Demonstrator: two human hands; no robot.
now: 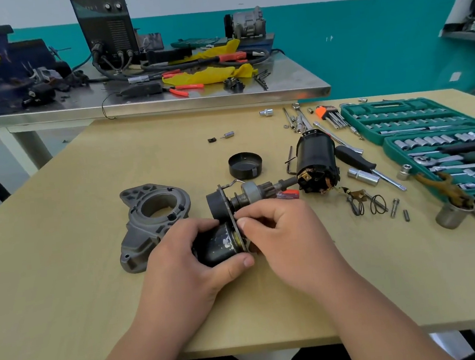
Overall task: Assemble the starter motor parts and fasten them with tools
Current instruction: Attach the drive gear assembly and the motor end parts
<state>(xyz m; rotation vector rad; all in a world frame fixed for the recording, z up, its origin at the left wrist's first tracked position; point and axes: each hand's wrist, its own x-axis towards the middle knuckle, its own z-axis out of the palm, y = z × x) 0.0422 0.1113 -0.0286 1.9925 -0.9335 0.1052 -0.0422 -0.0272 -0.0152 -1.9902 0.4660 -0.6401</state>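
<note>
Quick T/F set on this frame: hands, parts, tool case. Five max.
1. The left hand grips the black cylinder. True.
2. The right hand holds the grey housing. False: the housing lies on the table; the right hand pinches the plate beside the cylinder.
3. The green socket case is closed. False: it lies open.
4. The black cap sits on the table, touched by neither hand. True.
</note>
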